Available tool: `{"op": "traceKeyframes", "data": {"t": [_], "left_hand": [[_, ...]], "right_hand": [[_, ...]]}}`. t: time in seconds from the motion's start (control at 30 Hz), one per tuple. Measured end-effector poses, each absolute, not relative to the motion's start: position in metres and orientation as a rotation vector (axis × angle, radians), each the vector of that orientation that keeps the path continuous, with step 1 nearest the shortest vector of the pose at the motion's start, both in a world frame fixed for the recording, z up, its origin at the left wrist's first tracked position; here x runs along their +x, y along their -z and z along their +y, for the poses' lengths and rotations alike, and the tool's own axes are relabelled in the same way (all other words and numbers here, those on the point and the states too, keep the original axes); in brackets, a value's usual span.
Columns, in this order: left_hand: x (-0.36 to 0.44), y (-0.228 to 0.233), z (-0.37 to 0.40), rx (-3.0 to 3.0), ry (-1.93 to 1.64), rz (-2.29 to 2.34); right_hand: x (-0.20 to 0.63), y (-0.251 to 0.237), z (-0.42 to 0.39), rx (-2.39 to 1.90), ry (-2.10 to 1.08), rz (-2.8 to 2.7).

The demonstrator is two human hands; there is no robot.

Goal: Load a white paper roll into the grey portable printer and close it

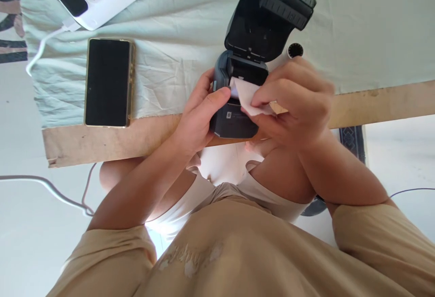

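Head cam: right fingers pinch a white sheet while left fingers grip the open gadget at the near bench edge, so yanking could topple it imo.

Left of the device, a phone lies before a power bank.

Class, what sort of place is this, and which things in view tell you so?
Perhaps a home or small improvised workspace, though little of it shows: a wooden-edged table, a creased pale-green cloth spread over it, and a phone lying there.
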State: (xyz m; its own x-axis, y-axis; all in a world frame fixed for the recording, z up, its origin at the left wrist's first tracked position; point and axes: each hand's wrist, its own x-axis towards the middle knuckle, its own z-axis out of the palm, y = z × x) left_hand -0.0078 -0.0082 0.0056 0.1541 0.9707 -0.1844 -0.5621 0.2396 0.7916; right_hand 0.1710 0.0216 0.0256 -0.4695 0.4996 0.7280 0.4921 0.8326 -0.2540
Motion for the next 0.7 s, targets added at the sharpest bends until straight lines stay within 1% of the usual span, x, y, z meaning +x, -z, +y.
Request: {"op": "traceKeyframes", "data": {"t": [0.23, 0.47, 0.57, 0.7], "left_hand": [[-0.012, 0.000, -0.006, 0.732, -1.217, 0.754], [-0.014, 0.006, -0.005, 0.829, -1.212, 0.795], [-0.015, 0.009, -0.004, 0.854, -1.200, 0.790], [-0.015, 0.011, -0.001, 0.911, -1.189, 0.823]], "right_hand": [[0.169, -0.028, 0.015, -0.528, -0.060, -2.333], [0.173, -0.024, 0.018, -0.577, -0.137, -2.274], [0.183, -0.028, 0.020, -0.661, -0.310, -2.336], [0.196, -0.031, 0.025, -1.013, -0.631, -2.316]]}}
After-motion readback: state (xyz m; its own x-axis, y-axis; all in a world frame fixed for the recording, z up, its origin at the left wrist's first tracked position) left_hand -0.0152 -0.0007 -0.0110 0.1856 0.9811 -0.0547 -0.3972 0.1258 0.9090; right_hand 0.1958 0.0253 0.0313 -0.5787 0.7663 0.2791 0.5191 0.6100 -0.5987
